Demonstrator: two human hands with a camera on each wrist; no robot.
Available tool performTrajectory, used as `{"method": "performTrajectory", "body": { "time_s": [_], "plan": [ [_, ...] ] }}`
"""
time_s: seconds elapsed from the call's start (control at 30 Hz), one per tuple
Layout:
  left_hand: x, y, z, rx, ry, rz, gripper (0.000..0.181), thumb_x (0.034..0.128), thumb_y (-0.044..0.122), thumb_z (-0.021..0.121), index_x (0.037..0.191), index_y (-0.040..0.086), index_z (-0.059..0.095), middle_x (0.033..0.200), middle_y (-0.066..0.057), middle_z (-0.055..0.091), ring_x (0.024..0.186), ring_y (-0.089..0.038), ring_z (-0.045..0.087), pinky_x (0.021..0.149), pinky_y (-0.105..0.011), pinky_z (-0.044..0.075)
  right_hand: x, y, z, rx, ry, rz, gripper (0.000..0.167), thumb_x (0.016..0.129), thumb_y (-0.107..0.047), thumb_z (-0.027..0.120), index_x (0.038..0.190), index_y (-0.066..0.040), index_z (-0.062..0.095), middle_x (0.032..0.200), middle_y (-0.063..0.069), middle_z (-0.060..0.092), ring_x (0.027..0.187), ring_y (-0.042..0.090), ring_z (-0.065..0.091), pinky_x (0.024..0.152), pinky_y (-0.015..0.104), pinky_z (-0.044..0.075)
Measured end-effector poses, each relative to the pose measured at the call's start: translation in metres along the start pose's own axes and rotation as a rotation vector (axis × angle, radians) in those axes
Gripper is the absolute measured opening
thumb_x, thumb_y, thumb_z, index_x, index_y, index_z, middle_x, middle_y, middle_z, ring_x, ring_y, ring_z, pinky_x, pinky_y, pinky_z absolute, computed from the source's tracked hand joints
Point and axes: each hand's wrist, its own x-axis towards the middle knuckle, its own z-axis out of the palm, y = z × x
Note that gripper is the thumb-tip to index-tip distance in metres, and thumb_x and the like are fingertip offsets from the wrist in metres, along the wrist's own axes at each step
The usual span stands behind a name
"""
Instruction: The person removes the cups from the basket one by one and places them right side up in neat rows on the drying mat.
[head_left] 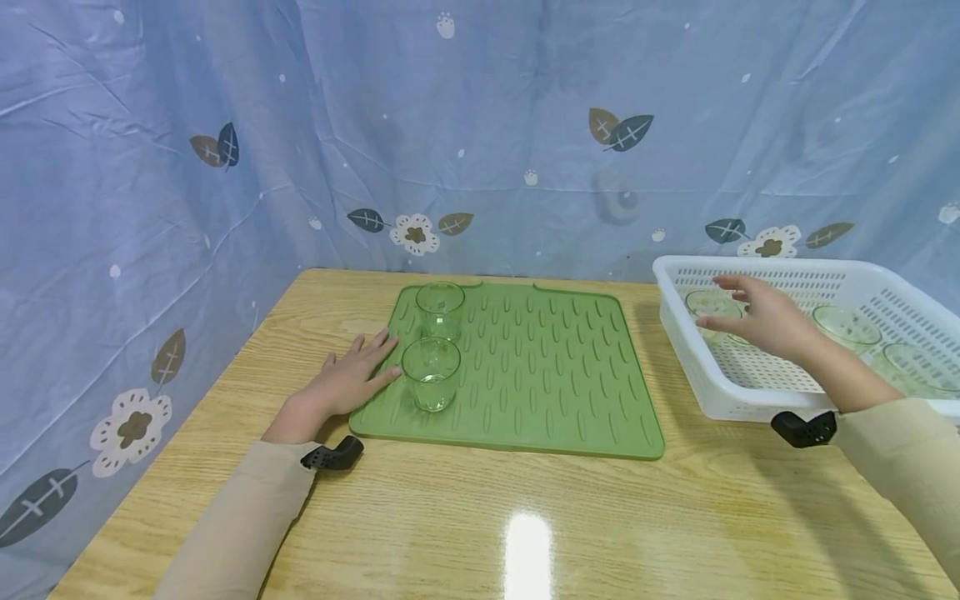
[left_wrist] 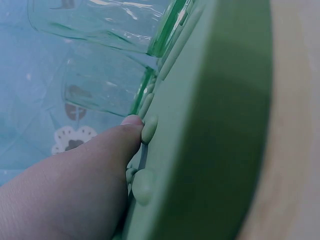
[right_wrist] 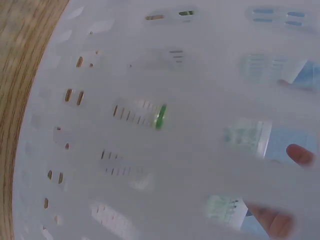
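Fingers spread, my left hand rests at the left edge of a green drying mat. Its thumb lies on the mat's ridged surface in the left wrist view. Close to that hand, two clear glasses stand upright on the mat: a front glass and a back glass. My right hand reaches over a white plastic basket, thumb and fingers spread apart about a glass inside. Whether they touch it is unclear. The right wrist view shows mostly basket wall, with a fingertip at the right.
Two more glasses lie or stand in the basket's right part, a farther glass and a nearer glass. The wooden table extends in front of the mat. A blue patterned curtain hangs behind and at the left.
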Motion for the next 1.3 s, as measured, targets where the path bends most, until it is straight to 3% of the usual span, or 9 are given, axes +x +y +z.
{"method": "performTrajectory", "body": {
  "time_s": [0.47,0.73,1.07,1.3],
  "plan": [
    [-0.001,0.001,-0.001,-0.006,0.006,0.005,0.071,0.1094,0.052,0.039,0.165,0.010,0.022,0.171,-0.013,0.011,0.153,-0.049,0.004,0.110,-0.080,-0.001,0.005,0.012,0.004,0.165,-0.084,0.061,0.098,0.100,-0.028,0.070,0.158,0.014,0.003,0.161,0.039,0.007,0.141,0.064,0.019,0.107,0.074,0.030],
    [-0.001,0.000,0.000,-0.012,0.004,0.005,0.071,0.1095,0.052,0.039,0.165,0.010,0.022,0.171,-0.014,0.011,0.152,-0.050,0.004,0.109,-0.081,0.000,0.006,0.015,0.008,0.229,-0.112,0.076,0.101,0.098,-0.022,0.073,0.158,0.013,0.000,0.160,0.041,0.007,0.140,0.064,0.021,0.107,0.074,0.030],
    [0.000,0.001,-0.001,-0.008,0.006,0.004,0.072,0.1094,0.052,0.039,0.165,0.010,0.023,0.171,-0.014,0.011,0.152,-0.049,0.004,0.109,-0.080,0.000,0.007,0.019,0.009,0.180,-0.131,0.114,0.101,0.095,-0.018,0.075,0.157,0.015,0.002,0.150,0.050,0.015,0.132,0.066,0.032,0.101,0.074,0.038],
    [-0.002,0.001,0.000,-0.010,0.013,0.007,0.070,0.1098,0.050,0.040,0.164,0.009,0.024,0.170,-0.015,0.012,0.152,-0.051,0.005,0.109,-0.081,0.001,0.004,0.020,0.007,0.259,-0.170,0.100,0.104,0.096,-0.018,0.072,0.158,0.011,-0.006,0.155,0.047,0.010,0.135,0.065,0.028,0.104,0.075,0.032]
  ]
}}
